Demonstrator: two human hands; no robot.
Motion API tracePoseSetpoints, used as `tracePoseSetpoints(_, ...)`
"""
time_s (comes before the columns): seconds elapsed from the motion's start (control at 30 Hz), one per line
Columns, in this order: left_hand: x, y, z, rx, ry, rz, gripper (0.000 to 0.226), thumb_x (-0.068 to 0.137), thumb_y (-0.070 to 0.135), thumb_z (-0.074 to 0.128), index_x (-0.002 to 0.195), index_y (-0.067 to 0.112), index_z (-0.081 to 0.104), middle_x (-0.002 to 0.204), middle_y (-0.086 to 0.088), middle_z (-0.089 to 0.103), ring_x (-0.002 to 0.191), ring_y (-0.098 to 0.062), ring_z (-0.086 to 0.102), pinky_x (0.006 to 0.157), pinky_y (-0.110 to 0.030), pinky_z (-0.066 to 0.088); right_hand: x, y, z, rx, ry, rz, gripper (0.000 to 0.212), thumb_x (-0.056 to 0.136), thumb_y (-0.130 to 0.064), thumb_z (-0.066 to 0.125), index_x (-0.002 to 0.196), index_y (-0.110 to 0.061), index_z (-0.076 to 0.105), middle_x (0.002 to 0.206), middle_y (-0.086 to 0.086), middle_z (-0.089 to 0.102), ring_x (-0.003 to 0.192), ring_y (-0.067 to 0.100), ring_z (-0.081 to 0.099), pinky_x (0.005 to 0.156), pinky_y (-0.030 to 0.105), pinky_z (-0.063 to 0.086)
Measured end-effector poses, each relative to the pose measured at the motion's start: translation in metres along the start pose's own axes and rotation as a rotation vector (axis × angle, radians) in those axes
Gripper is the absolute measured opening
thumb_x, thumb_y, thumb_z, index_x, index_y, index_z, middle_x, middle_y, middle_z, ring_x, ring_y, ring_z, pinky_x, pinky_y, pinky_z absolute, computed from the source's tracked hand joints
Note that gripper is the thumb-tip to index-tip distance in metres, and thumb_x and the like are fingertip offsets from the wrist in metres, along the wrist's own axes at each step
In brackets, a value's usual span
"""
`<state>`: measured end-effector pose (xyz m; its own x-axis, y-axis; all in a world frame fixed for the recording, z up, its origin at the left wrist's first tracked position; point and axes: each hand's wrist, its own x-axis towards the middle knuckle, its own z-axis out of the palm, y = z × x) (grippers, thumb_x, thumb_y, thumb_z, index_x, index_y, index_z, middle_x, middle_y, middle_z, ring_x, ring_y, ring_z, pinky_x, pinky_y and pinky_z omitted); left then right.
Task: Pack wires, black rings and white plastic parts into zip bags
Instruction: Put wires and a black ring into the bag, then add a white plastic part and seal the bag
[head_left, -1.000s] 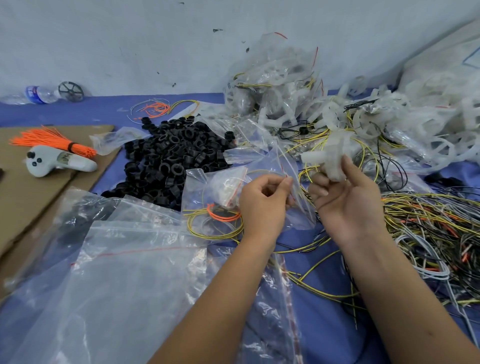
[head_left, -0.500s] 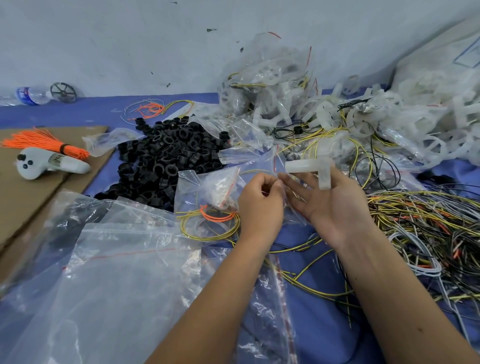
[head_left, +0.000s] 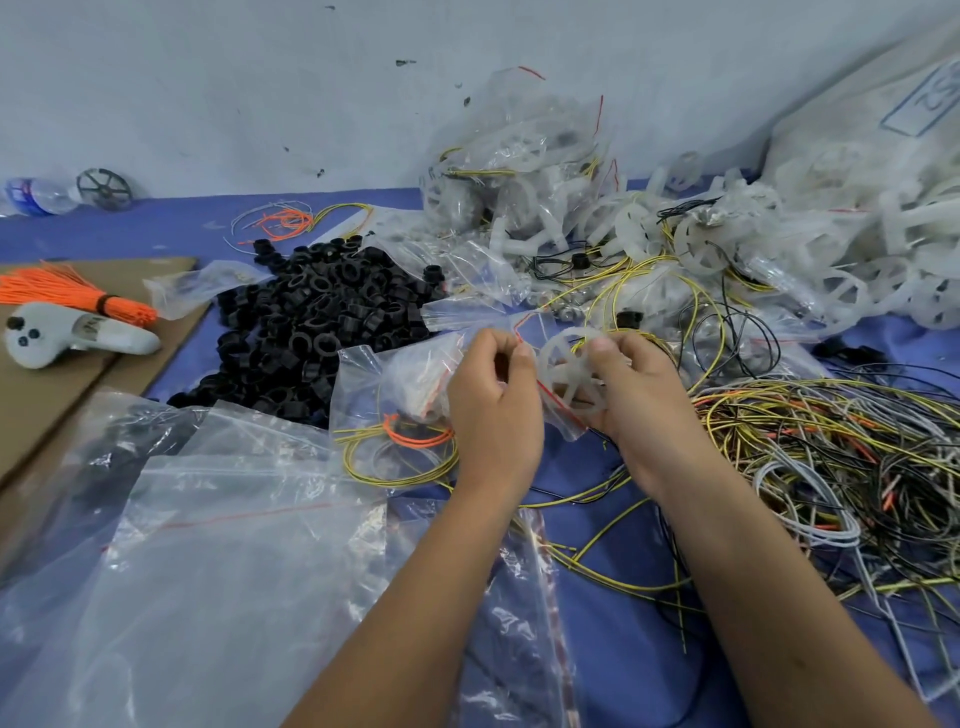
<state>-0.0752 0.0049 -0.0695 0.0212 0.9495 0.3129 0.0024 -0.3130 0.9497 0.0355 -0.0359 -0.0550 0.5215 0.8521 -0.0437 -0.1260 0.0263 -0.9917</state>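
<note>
Sprawling across the blue bench (head_left: 623, 649): tangled wires (head_left: 831, 467) at right, black rings (head_left: 322, 332) heaped left of centre, white plastic parts (head_left: 779, 244) piled upper right, all within reach. Holding open, mid-frame, a small zip bag (head_left: 410, 384), its mouth pinched by the left hand (head_left: 493, 405). Pushing in, gripped by the right hand (head_left: 634, 395), a white spoked wheel (head_left: 566, 374).

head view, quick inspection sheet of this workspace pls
surface: blue cloth, cardboard at left
job's things: white wheel part at the mouth of zip bag; black rings piled; white parts heaped
clutter: empty bags, orange tie bundle, controller, bottle
grippers: left hand pinches the bag; right hand holds the wheel
cables: loose wires tangled at right
surroundings: pale wall
</note>
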Motion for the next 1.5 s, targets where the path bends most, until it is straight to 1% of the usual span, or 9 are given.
tracePoseSetpoints(0.27,-0.004,0.007,-0.004,0.238,-0.035,0.423,0.01,0.091,0.01,0.055,0.081,0.012,0.053,0.084,0.005,0.053,0.086,-0.022,0.048,0.078,-0.038,0.041,-0.001,0.001,-0.002,-0.59,-0.014,-0.368,0.003,0.087,-0.02,0.075,0.088,-0.02,0.073,0.082,-0.001,0.071,0.072,0.024,0.068,0.069,0.043,0.058)
tracePoseSetpoints(0.43,-0.002,0.005,-0.003,0.257,-0.01,0.419,0.006,0.089,0.011,0.055,0.084,0.01,0.057,0.095,0.0,0.057,0.097,-0.024,0.051,0.087,-0.034,0.041,-0.002,0.0,-0.001,-0.64,-0.114,-0.541,0.021,0.087,-0.018,0.075,0.106,-0.024,0.079,0.12,-0.001,0.065,0.107,0.01,0.063,0.087,0.039,0.056)
tracePoseSetpoints(0.6,0.005,0.005,-0.009,0.178,0.061,0.33,0.01,0.095,0.011,0.052,0.086,0.012,0.056,0.105,0.001,0.064,0.105,-0.022,0.058,0.093,-0.041,0.045,-0.006,0.0,0.002,-0.43,-0.345,-0.434,0.03,0.088,-0.008,0.071,0.111,-0.027,0.073,0.138,0.002,0.047,0.131,0.006,0.053,0.099,0.036,0.055)
tracePoseSetpoints(0.73,0.01,0.005,-0.013,0.015,0.051,0.165,0.02,0.103,0.017,0.051,0.083,0.019,0.052,0.119,0.005,0.067,0.115,-0.021,0.062,0.099,-0.043,0.047,-0.006,-0.001,0.002,-0.329,-0.291,-0.439,0.023,0.094,-0.001,0.067,0.114,-0.011,0.074,0.132,0.008,0.054,0.115,0.013,0.065,0.093,0.028,0.056)
tracePoseSetpoints(0.93,0.012,0.006,-0.011,-0.212,-0.018,0.086,0.02,0.097,0.02,0.049,0.078,0.021,0.051,0.123,0.008,0.07,0.123,-0.004,0.06,0.094,-0.014,0.041,-0.003,-0.002,0.002,-0.093,-0.204,-0.267,0.034,0.092,0.01,0.063,0.117,-0.013,0.07,0.097,0.007,0.061,0.069,0.019,0.07,0.072,0.03,0.06)
tracePoseSetpoints(1.07,0.011,0.003,-0.01,-0.219,-0.045,0.117,0.018,0.097,0.02,0.049,0.079,0.019,0.051,0.125,0.008,0.07,0.123,-0.005,0.06,0.096,-0.017,0.041,0.0,0.005,-0.001,-0.19,-0.178,-0.155,0.025,0.09,0.003,0.07,0.111,-0.009,0.072,0.076,-0.005,0.07,0.064,0.018,0.071,0.067,0.026,0.059)
tracePoseSetpoints(1.23,0.007,0.002,-0.008,-0.123,-0.024,0.132,0.019,0.099,0.02,0.046,0.087,0.008,0.055,0.124,0.01,0.069,0.118,-0.004,0.061,0.092,-0.013,0.041,0.002,0.012,-0.002,-0.451,-0.186,-0.134,0.022,0.088,-0.006,0.069,0.11,-0.011,0.072,0.09,0.008,0.076,0.071,0.021,0.076,0.079,0.043,0.063)
tracePoseSetpoints(1.4,0.008,-0.001,-0.011,0.175,0.121,0.26,0.015,0.097,0.018,0.05,0.085,0.012,0.055,0.096,0.005,0.058,0.095,-0.022,0.056,0.084,-0.044,0.047,0.002,0.011,-0.006,-0.563,-0.209,-0.204,0.013,0.087,-0.013,0.076,0.093,-0.021,0.068,0.088,0.006,0.066,0.058,0.023,0.071,0.062,0.039,0.058)
tracePoseSetpoints(1.5,0.007,0.002,-0.012,0.262,0.163,0.307,0.016,0.098,0.016,0.053,0.083,0.018,0.05,0.088,0.005,0.049,0.084,-0.019,0.048,0.077,-0.036,0.041,0.001,0.009,-0.005,-0.726,-0.243,-0.25,0.016,0.082,-0.019,0.081,0.09,-0.027,0.069,0.084,-0.002,0.063,0.067,0.018,0.064,0.066,0.035,0.053)
